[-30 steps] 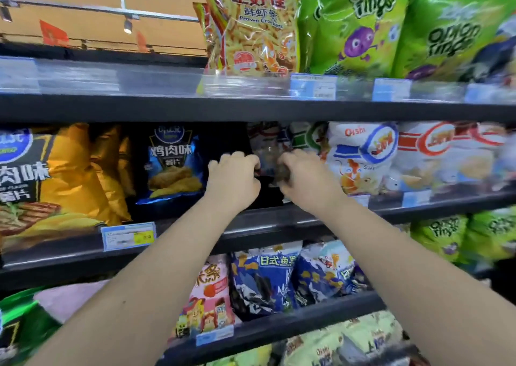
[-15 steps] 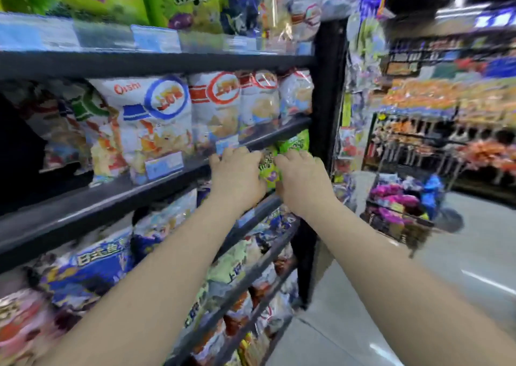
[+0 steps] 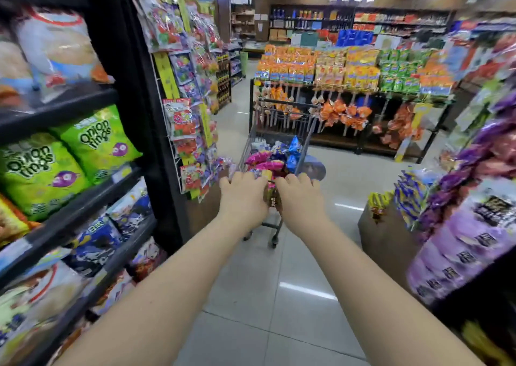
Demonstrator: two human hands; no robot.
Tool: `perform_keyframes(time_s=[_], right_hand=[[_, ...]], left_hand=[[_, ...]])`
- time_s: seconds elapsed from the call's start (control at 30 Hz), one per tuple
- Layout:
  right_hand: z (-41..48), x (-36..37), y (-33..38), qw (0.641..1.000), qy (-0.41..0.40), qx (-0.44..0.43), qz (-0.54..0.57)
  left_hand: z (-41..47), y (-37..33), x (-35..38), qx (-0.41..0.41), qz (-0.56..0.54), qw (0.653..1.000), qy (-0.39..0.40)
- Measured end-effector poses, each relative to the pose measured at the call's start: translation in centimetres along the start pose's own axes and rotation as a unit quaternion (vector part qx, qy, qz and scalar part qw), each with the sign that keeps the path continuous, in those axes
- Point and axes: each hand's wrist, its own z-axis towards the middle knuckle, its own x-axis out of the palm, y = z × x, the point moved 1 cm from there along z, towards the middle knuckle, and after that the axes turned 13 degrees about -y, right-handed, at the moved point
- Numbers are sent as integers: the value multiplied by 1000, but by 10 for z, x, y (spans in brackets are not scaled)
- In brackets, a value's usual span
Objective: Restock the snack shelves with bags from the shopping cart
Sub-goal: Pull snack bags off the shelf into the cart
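Both hands are out front, close together, backs up. My left hand point(image 3: 243, 198) and right hand point(image 3: 300, 198) hover at the near end of the shopping cart point(image 3: 282, 119), fingers point(image 3: 296, 178) curled forward and down. The gap between them is narrow. A small dark packet point(image 3: 272, 199) shows in that gap, but I can't tell if I'm pinching it or if it just lies in the cart behind. Grip state: can't tell, either hand.

Stock: bags point(image 3: 275, 156) are heaped in the cart basket, just beyond the hands. There's a pink bag point(image 3: 258, 157) on the heap's left and a blue bag point(image 3: 294, 145) toward the cart's far right.

Handling, my read: puffed film bags, light, mostly air, with brittle contents. The film looks slick, so a hard squeeze will slip or crush. Pinch the top seam or a corner, or cradle from below. One bag per hand should be fine for weight. Take from the top of the heap, or the neighbours will slide.

Outward:
- The snack shelves point(image 3: 83, 206) run left of the cart, nearer me.
- Green onion rings bags point(image 3: 97, 142) sit on one tier, with blue-and-white bags point(image 3: 95, 240) a tier below.
- A wire rack point(image 3: 181, 119) of hanging packets is on the shelf end, just left of the cart.
- Behind the cart is an island display point(image 3: 349, 69) of orange and yellow packets.
- Purple packs point(image 3: 460, 240) are right of the cart, well apart.
- The cart stands on a glossy tiled floor point(image 3: 265, 295).
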Motion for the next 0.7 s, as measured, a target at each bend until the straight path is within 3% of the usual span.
perform_keyframes(time_s=[0.27,0.4,0.7], right_hand=[[-17,112,-118,989,139,50,19],[-7,174,-150,976,198,85,25],[111,296,-202,958,222,175,41]], left_hand=[[59,-91,129,31,-39,994,95],[91,-95,194,37,-37,987,151],[244,-65,327,36,-58,970,234]])
